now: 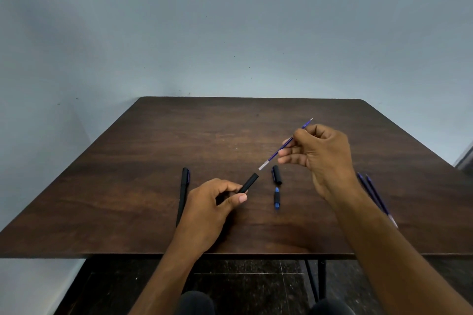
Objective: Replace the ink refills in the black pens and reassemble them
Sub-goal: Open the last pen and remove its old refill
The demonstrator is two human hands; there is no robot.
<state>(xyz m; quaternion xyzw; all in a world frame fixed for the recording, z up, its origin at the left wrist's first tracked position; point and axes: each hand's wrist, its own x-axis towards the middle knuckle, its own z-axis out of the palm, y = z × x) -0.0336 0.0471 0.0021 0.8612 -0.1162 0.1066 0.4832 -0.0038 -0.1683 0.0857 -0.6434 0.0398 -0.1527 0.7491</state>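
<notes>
Head view, looking down on the dark wooden worktop.

My left hand sits near the middle of the worktop, fingers and thumb curled round a black pen barrel. The barrel's long axis runs from 7 o'clock to 1 o'clock, open mouth at the 1 o'clock end, lifted slightly off the surface.

My right hand is up at 1 o'clock from the left, pinching a blue ink refill between thumb and fingertips, the other fingers loosely curled below. The refill lies on nearly the same line as the barrel: writing tip up at 1 o'clock, pale tail end down at 7 o'clock. That tail hangs just beyond the barrel mouth, a small gap between them, not inside.

On the worktop just at 3 o'clock of the barrel mouth: a black cap, roughly upright in frame. Just below it at 6 o'clock, a short black-and-blue tip section, axis 12 to 6.

At 9 o'clock of the left hand: a whole capped black pen, axis 12 to 6, cap at the 12 end.

Far right, partly behind my right forearm: two spare blue refills side by side, axis 11 to 5.
</notes>
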